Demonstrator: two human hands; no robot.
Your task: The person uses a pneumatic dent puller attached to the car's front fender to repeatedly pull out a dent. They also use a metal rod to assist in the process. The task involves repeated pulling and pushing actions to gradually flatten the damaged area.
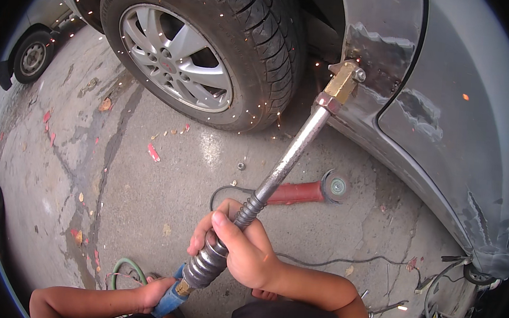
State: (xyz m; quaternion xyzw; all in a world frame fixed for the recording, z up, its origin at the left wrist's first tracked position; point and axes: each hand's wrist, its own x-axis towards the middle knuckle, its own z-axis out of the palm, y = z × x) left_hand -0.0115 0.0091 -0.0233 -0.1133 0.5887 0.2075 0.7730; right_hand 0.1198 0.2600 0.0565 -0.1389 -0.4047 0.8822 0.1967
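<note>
A slide-hammer dent puller (293, 151) slants up across the middle, with a steel rod, a spring and a ribbed weight (206, 265). My right hand (249, 250) wraps around it between the spring and the weight. At its lower end, my left hand (159, 291) grips the blue handle (171, 299). The brass head (342, 83) is up against the bare metal patch (377, 56) on the grey car's body panel, behind the wheel. A small glow shows at the tip, and bright sparks fly across the view. The exact contact point is partly hidden by the head.
The car's wheel (177, 63) stands left of the patch. A red angle grinder (299, 193) lies on the concrete floor (143, 204), its black cord (340, 265) running right. A green hose (127, 262) curls near my left hand. Nearby are a loose nut (241, 166) and a wrench (388, 307).
</note>
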